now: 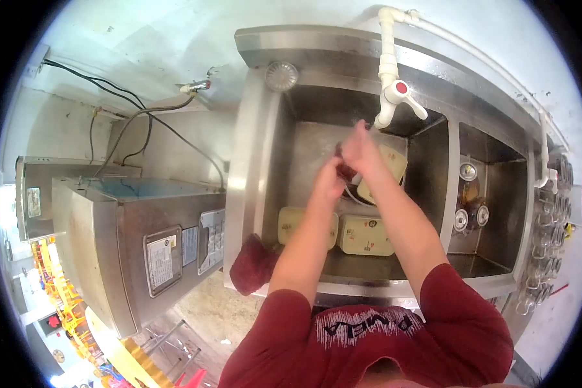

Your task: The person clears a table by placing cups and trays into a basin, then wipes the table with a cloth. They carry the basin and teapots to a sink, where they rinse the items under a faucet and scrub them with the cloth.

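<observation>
Both hands are close together over the left sink basin (pixel 310 139), just below and left of the white tap (pixel 394 97). My left hand (pixel 332 179) is closed against a dark reddish-brown thing (pixel 346 171), whose kind I cannot tell. Curled over the same thing from above, my right hand (pixel 360 152) has its fingertips close to the tap's spout. Beneath my forearms, pale yellow rectangular containers (pixel 366 235) lie in the basin. Another pale yellow piece (pixel 392 165) leans behind my right wrist, partly hidden by it.
A dark red cloth (pixel 252 265) hangs over the sink's front left corner. In the right basin stand jars with silver lids (pixel 467 171). Several clear glasses (pixel 543 258) line the far right. A steel appliance (pixel 155 239) stands left, with a round strainer (pixel 281 76) on the sink's back rim.
</observation>
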The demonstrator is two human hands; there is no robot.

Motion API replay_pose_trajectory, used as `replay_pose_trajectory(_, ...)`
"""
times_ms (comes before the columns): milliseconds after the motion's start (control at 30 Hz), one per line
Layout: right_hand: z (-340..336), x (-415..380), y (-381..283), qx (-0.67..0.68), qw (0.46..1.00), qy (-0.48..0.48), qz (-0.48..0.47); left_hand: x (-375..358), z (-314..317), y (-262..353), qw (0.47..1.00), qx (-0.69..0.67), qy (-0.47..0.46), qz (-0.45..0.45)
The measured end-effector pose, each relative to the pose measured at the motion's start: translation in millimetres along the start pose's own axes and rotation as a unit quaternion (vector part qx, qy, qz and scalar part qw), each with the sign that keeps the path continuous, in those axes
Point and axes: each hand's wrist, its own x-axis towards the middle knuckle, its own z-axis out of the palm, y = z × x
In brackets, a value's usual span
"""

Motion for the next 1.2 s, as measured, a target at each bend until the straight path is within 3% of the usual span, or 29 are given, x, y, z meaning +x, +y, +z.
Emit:
replay_pose_trajectory(33, -8, 6, -1, 0.007, 0.998, -0.058, 0.019, -3, 13, 1, 1.0, -0.004, 0.017, -0.004)
replay_pose_trajectory(67, 8, -1, -2, -0.171, 0.983, 0.056, -0.037, -4, 21, 3, 0.998, 0.04, 0.039, 0.009)
replay_pose_trajectory(100, 25, -9, -4, -0.341, 0.92, 0.166, -0.092, -3, 30, 6, 0.994, 0.084, 0.059, 0.022)
replay_pose_trajectory(133, 36, -16, -4, -0.494, 0.814, 0.27, -0.143, -3, 38, 7, 0.988, 0.127, 0.081, 0.035)
replay_pose_trajectory(233, 25, -28, -9, -0.543, 0.783, 0.238, -0.189, -3, 51, 15, 0.973, 0.225, 0.045, 0.034)
replay_pose_trajectory(267, 27, -39, -12, -0.51, 0.82, 0.223, -0.133, 3, 50, 14, 0.974, 0.215, 0.059, 0.046)
replay_pose_trajectory(367, 11, -46, -16, -0.545, 0.783, 0.254, -0.158, 12, 50, 15, 0.974, 0.184, 0.116, 0.07)
replay_pose_trajectory(433, 19, -53, -16, -0.487, 0.794, 0.302, -0.202, 12, 48, 15, 0.97, 0.163, 0.172, 0.061)
replay_pose_trajectory(533, 48, -68, 5, -0.499, 0.785, 0.304, -0.206, 29, 3, 7, 0.997, 0.049, 0.052, 0.026)
replay_pose_trajectory(567, 54, -71, 18, -0.521, 0.779, 0.291, -0.195, 23, 8, 9, 0.997, 0.032, 0.068, 0.011)
replay_pose_trajectory(633, 54, -75, 56, -0.689, 0.638, 0.202, -0.28, 0, 14, 6, 0.995, -0.001, 0.102, -0.019)
replay_pose_trajectory(667, 58, -80, 64, -0.756, 0.584, 0.186, -0.232, -3, 15, -3, 0.998, 0.017, 0.057, -0.011)
replay_pose_trajectory(700, 51, -73, 59, -0.76, 0.561, 0.234, -0.23, -6, 16, -12, 0.999, 0.034, 0.012, -0.002)
replay_pose_trajectory(767, 16, -41, 30, -0.761, 0.512, 0.329, -0.224, -25, 63, -9, 0.997, 0.037, 0.051, -0.039)
replay_pose_trajectory(800, -4, -31, 10, -0.808, 0.445, 0.335, -0.192, -16, 52, -15, 0.994, -0.022, 0.043, -0.094)
replay_pose_trajectory(900, 20, -40, -6, -0.672, 0.579, 0.379, -0.263, -41, 55, 11, 0.987, 0.116, -0.063, -0.092)
replay_pose_trajectory(1000, 36, -54, -6, -0.551, 0.697, 0.33, -0.319, -26, 37, 18, 0.989, 0.128, -0.06, -0.052)
replay_pose_trajectory(1067, 52, -64, -9, -0.449, 0.802, 0.279, -0.28, -24, 35, 22, 0.991, 0.134, 0.022, 0.016)
replay_pose_trajectory(1100, 56, -68, -9, -0.393, 0.846, 0.251, -0.259, -22, 35, 23, 0.988, 0.146, 0.018, 0.036)
replay_pose_trajectory(1200, 42, -68, 0, -0.645, 0.712, 0.123, -0.248, -15, 43, 33, 0.975, 0.213, 0.019, 0.066)
